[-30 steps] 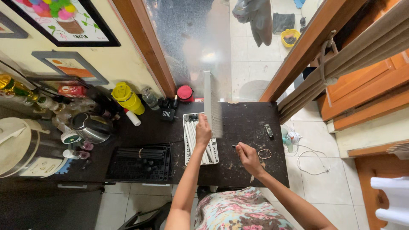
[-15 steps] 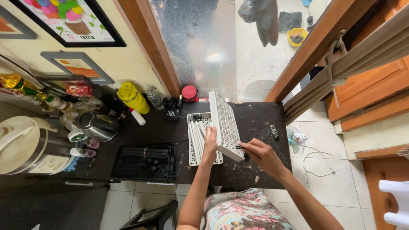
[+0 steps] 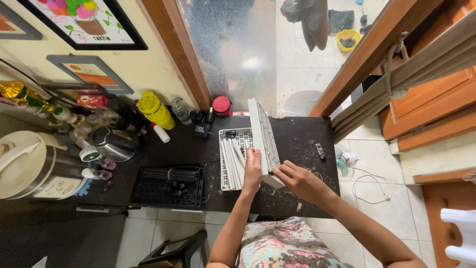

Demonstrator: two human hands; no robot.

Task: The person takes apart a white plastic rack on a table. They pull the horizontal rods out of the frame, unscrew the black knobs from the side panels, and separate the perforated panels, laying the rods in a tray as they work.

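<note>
Both hands grip the white panel (image 3: 264,141) on edge — left hand (image 3: 252,171), right hand (image 3: 296,179) — mid-lift above the white tray (image 3: 224,164); steady support seems needed next.

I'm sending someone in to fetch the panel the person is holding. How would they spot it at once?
Start at the dark table below the frosted window. Near its middle, both hands, left hand and right hand, hold a white perforated panel tilted up on edge. Unlike the white tray of tubes beside it, which lies flat, it stands off the table.

Left hand (image 3: 252,171) and right hand (image 3: 296,179), fingers curled.
</note>
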